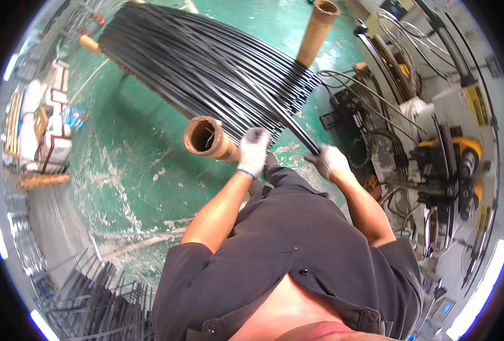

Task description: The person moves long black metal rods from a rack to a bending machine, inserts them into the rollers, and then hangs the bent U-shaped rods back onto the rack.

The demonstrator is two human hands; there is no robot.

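A wide bundle of dark metal rods (201, 64) lies across supports in front of me, their near ends fanned towards my body. My right hand (329, 162), in a whitish work glove, is closed on the end of a few dark rods (294, 126) that lie slantwise over the bundle. My left hand (254, 149), gloved likewise with a darker patch, is at the near edge of the bundle, by the rod ends; whether its fingers grip a rod cannot be made out. Just left of it stands a brown cardboard-like tube (209, 138), open at the top.
Another brown tube (316, 34) rises beyond the bundle. At right stands machinery with yellow-and-black parts (465, 157) and looping cables (375, 98). White boxes (58, 147) are at far left. More dark bars (98, 302) lie at lower left, on the worn green floor (120, 187).
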